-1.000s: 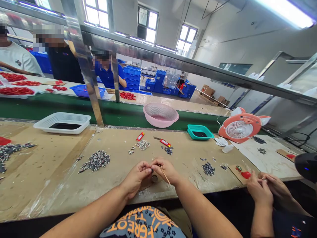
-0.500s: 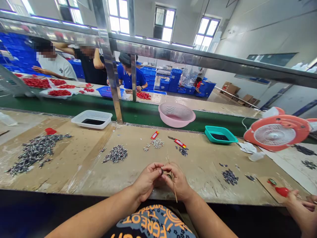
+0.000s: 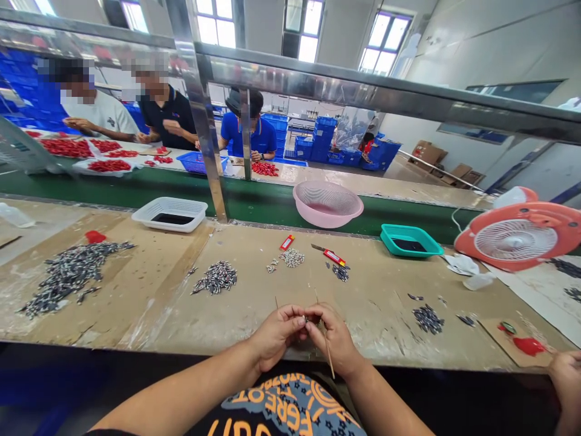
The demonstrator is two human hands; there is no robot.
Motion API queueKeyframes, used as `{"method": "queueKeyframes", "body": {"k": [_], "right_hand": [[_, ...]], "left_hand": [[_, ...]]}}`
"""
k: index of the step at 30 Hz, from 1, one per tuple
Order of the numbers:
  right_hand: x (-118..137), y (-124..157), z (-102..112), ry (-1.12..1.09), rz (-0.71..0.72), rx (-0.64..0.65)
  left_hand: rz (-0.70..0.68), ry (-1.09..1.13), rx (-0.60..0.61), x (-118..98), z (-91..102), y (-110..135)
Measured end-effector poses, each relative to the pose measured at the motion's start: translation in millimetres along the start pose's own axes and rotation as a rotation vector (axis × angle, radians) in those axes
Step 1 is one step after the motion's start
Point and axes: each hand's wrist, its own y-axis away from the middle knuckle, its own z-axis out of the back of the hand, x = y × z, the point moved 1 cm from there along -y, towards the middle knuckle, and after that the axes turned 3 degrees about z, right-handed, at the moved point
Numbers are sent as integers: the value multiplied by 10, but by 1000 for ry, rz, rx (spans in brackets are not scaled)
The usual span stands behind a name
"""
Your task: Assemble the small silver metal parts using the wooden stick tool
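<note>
My left hand point(image 3: 276, 334) and my right hand point(image 3: 333, 340) meet fingertip to fingertip over the near edge of the workbench point(image 3: 254, 303). Both pinch one tiny dark part point(image 3: 305, 319) between them. A thin wooden stick point(image 3: 325, 339) also runs through my right hand and juts out below it. A pile of small dark and silver parts point(image 3: 215, 278) lies ahead to the left. Smaller heaps point(image 3: 292, 257) lie farther ahead beside a red utility knife point(image 3: 331, 255).
A white tray point(image 3: 170, 214), a pink colander point(image 3: 327, 203) and a teal tray point(image 3: 411, 240) line the green conveyor belt point(image 3: 113, 188). An orange fan point(image 3: 520, 237) stands right. A big parts heap point(image 3: 70, 272) lies left. Another person's hand point(image 3: 567, 378) is at the right edge; workers sit opposite.
The view has swung left and down a little. My hands stayed together on the small part, and the stick in my right hand now points more downward.
</note>
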Motion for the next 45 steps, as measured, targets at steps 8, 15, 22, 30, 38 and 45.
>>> {"method": "queueKeyframes", "body": {"k": [8,15,22,30,38,45], "right_hand": [[-161,157,126,2,-14,-39],[-356,450,261,99,-13,-81],[-358,478,169,196,-16,5],[-343,435,155,136,-13,39],[-72,335,160,-159,-47,-145],[153,224,107,-176,44,-152]], "left_hand": [[-18,-3,-53,-89,27,-24],[-65,23,-147,-156,201,-72],[-56,8,-142,-145,213,-46],[-65,-8,-134,-130,212,-36],[-22,-4,-86,-111,174,18],[39,0,-35,-77,106,47]]}}
